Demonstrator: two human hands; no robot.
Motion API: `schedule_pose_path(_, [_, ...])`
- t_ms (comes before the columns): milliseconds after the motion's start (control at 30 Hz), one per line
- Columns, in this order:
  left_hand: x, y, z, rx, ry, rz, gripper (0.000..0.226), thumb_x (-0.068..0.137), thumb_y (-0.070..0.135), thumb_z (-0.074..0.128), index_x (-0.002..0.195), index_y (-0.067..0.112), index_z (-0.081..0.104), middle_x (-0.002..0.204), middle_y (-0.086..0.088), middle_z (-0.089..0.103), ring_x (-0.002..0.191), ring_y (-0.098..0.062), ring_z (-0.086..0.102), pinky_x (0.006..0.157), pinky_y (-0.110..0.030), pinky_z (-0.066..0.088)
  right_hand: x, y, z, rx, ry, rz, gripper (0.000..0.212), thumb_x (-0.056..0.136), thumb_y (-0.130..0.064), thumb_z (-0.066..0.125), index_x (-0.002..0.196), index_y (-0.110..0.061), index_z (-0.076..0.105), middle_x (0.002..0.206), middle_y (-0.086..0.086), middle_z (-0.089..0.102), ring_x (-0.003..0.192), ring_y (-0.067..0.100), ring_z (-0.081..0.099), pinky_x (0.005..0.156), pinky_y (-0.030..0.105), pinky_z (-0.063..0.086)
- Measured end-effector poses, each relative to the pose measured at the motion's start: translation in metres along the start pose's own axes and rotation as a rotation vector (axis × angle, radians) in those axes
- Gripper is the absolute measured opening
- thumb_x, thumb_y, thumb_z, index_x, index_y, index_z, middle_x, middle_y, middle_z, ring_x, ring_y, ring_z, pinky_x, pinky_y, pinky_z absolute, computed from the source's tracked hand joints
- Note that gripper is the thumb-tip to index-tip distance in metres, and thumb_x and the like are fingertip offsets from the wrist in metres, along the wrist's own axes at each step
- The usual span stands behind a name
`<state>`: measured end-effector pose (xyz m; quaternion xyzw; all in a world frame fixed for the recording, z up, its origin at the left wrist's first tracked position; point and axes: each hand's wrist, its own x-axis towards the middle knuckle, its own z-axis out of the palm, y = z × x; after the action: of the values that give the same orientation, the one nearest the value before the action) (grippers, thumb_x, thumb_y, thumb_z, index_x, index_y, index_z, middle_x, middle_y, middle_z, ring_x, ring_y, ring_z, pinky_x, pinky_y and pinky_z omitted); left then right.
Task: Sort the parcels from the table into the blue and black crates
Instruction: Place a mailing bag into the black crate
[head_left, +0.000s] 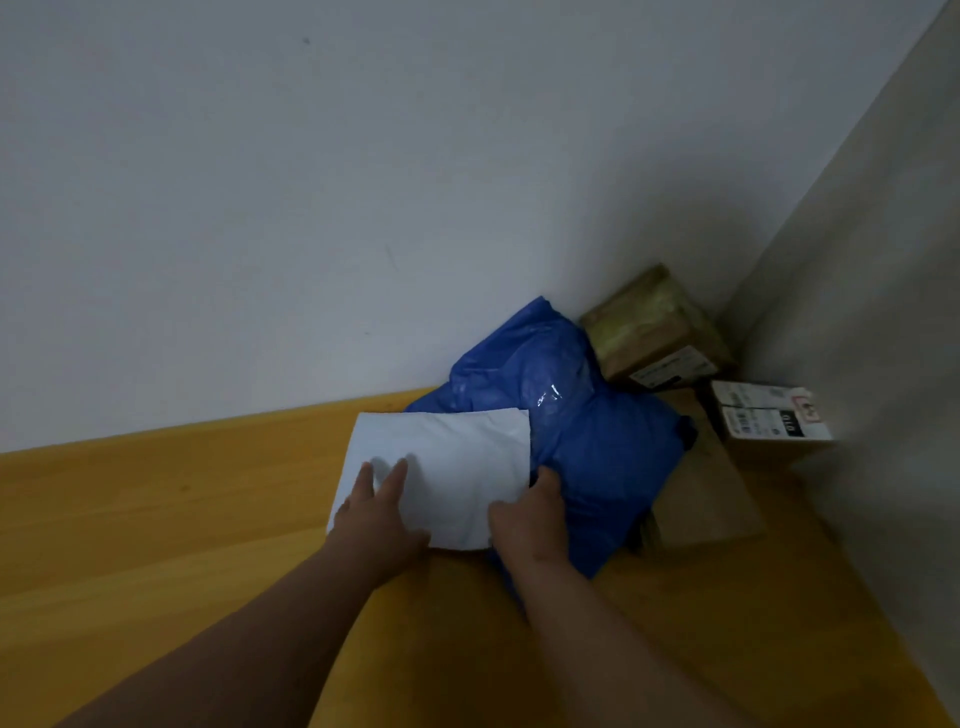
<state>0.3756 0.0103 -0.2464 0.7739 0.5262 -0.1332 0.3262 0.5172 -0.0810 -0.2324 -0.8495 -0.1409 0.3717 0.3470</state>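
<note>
A plain pale wall (322, 197) fills the upper left and middle of the frame, meeting the wooden surface along a slanted line; a second, greyer wall (883, 291) runs down the right edge, forming a corner at the right.

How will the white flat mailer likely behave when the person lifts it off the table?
The white mailer looks thin and creased, so it probably flops and weighs little. Its smooth surface may slip, which may be why both hands, left and right, are on it.
</note>
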Motion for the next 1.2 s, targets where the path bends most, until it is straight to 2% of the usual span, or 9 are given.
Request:
schedule_pose_path(200, [-0.007,-0.002,0.014,0.189,0.065,0.022,0.098,0.077,0.060,0.063,0.148,0.049,-0.004,0.161,0.002,-0.001,0.146,-0.027,0.014,0.113,-0.050,0.023,0.002,-0.008,-0.009,0.222,-0.123,-0.006,0.013,0.084,-0.001,0.050,0.089,-0.010,0.056,0.090,0.004,0.058,0.078,0.017,0.055,0.064,0.029,0.047])
schedule_pose_path(333, [-0.017,-0.005,0.009,0.083,0.342,0.164,0.061,0.089,0.027,0.054,0.146,0.037,0.035,0.152,0.004,0.039,0.136,-0.020,0.039,0.112,-0.041,0.031,-0.010,-0.024,-0.016,0.593,-0.256,0.087,0.013,0.088,-0.006,0.056,0.086,-0.012,0.067,0.094,0.010,0.070,0.086,0.024,0.065,0.072,0.037,0.055])
schedule_pose_path(433, [-0.031,-0.005,-0.008,-0.285,0.478,0.168,0.026,0.095,0.015,0.054,0.117,0.024,0.064,0.116,0.000,0.065,0.102,-0.024,0.060,0.080,-0.033,0.047,-0.019,-0.026,-0.020,0.730,-0.226,0.087,0.022,0.093,-0.034,0.057,0.098,-0.019,0.072,0.090,0.004,0.074,0.081,0.016,0.066,0.079,0.037,0.050])
schedule_pose_path(533, [-0.052,-0.011,-0.030,-0.542,0.502,0.175,0.019,0.099,0.022,0.049,0.082,0.024,0.056,0.076,0.003,0.060,0.072,-0.021,0.055,0.054,-0.030,0.038,-0.037,-0.023,-0.019,0.722,-0.094,0.081,0.028,0.095,-0.039,0.054,0.091,-0.014,0.065,0.076,0.000,0.067,0.072,0.013,0.059,0.066,0.027,0.043])
schedule_pose_path(633, [-0.081,-0.027,-0.053,-1.010,0.352,0.090,0.021,0.102,0.024,0.046,0.091,0.015,0.062,0.090,-0.004,0.069,0.085,-0.025,0.065,0.069,-0.036,0.056,-0.067,-0.021,-0.005,0.610,-0.105,0.033,0.016,0.092,-0.029,0.057,0.079,-0.019,0.057,0.075,-0.001,0.058,0.064,0.011,0.053,0.058,0.026,0.041])
schedule_pose_path(767, [-0.123,-0.064,-0.070,-1.435,0.088,0.039,0.021,0.103,0.018,0.044,0.111,0.011,0.062,0.108,-0.009,0.073,0.100,-0.029,0.069,0.089,-0.046,0.053,-0.120,-0.023,0.023,0.614,-0.298,-0.010,0.016,0.092,-0.030,0.062,0.101,-0.018,0.067,0.085,-0.002,0.076,0.071,0.011,0.072,0.049,0.018,0.051])
schedule_pose_path(833, [-0.143,-0.086,-0.073,-1.507,0.024,0.062,0.023,0.103,0.017,0.043,0.116,0.009,0.060,0.112,-0.011,0.071,0.103,-0.031,0.068,0.091,-0.047,0.052,-0.144,-0.022,0.037,0.622,-0.337,-0.051,0.011,0.092,-0.022,0.063,0.102,-0.017,0.066,0.084,-0.002,0.077,0.070,0.010,0.073,0.049,0.020,0.052])
schedule_pose_path(967, [-0.177,-0.127,-0.077,-1.571,0.001,0.095,0.024,0.102,0.017,0.042,0.117,0.009,0.060,0.113,-0.014,0.070,0.103,-0.034,0.068,0.085,-0.048,0.054,-0.185,-0.019,0.057,0.614,-0.389,-0.082,0.023,0.088,-0.007,0.067,0.110,-0.005,0.065,0.102,0.012,0.075,0.092,0.030,0.072,0.081,0.047,0.058])
schedule_pose_path(1200, [-0.224,-0.160,-0.084,-1.612,0.105,0.098,0.021,0.099,0.021,0.051,0.109,0.006,0.060,0.109,-0.016,0.071,0.097,-0.031,0.070,0.077,-0.044,0.058,-0.229,-0.017,0.075,0.538,-0.389,-0.175,0.024,0.091,-0.003,0.062,0.113,-0.010,0.066,0.104,0.010,0.074,0.097,0.031,0.070,0.090,0.055,0.054])
